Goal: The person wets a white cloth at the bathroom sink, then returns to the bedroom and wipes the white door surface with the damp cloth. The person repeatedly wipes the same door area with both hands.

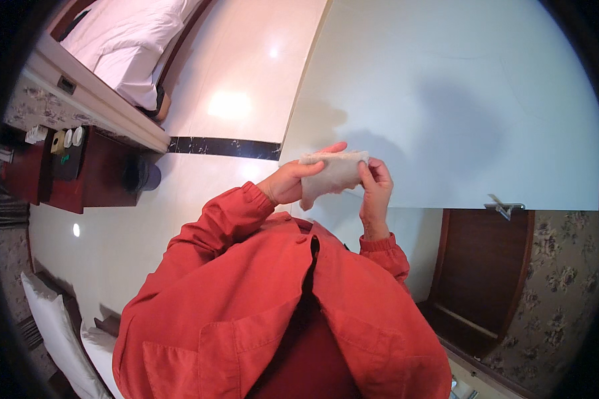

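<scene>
A light grey-beige folded cloth is held up between both hands, in front of the red jacket. My left hand grips its left end, the thumb lying across the near face and a fingertip showing beyond the top edge. At the cloth's right end, my right hand pinches the upper corner between thumb and fingers. One corner of the cloth hangs down beside my left palm. Just beyond the hands stands a large white door with a metal lever handle.
A dark red wooden desk at the left bears cups and a small box, with a dark bin beside it. A bed with white bedding lies beyond a doorway. White pillows sit at lower left. A brown wooden door is at right.
</scene>
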Demonstrator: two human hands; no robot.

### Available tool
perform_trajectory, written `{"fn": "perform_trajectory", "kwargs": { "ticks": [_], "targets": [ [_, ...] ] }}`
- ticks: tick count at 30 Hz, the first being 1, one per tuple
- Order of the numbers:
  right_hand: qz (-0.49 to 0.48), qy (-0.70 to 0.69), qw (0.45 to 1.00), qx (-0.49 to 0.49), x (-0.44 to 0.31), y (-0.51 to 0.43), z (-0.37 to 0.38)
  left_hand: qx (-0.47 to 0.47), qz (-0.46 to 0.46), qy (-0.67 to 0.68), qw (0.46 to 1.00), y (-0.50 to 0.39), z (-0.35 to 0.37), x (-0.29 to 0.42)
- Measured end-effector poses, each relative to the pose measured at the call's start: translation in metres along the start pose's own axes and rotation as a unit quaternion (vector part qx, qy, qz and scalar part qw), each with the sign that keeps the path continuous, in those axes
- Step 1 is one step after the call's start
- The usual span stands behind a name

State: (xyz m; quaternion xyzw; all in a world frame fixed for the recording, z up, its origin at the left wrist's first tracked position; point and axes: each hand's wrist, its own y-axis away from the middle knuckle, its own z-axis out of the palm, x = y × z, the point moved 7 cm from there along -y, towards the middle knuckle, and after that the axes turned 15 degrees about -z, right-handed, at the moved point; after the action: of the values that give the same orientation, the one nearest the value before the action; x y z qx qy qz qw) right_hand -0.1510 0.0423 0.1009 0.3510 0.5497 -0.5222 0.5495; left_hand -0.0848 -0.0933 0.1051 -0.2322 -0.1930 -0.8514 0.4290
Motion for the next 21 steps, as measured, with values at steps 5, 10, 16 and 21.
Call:
{"fn": "perform_trajectory", "kwargs": {
  "ticks": [5, 10, 16, 21],
  "targets": [
    [0.024, 0.001, 1.0, -0.019, 0.018, -0.014, -0.018, -0.005, -0.015, 0.001, 1.0, -0.015, 0.003, -0.004],
    [0.055, -0.048, 0.987, -0.143, 0.013, -0.021, -0.021, -0.03, -0.003, 0.004, 1.0, -0.033, 0.01, 0.001],
    [-0.065, 0.03, 0.992, -0.105, -0.013, -0.037, -0.047, 0.097, 0.014, 0.046, 0.994, -0.053, -0.028, -0.004],
    [-0.138, 0.047, 0.985, 0.09, -0.08, -0.074, -0.093, 0.285, -0.026, 0.072, 0.955, -0.043, -0.08, -0.021]
  ]
}}
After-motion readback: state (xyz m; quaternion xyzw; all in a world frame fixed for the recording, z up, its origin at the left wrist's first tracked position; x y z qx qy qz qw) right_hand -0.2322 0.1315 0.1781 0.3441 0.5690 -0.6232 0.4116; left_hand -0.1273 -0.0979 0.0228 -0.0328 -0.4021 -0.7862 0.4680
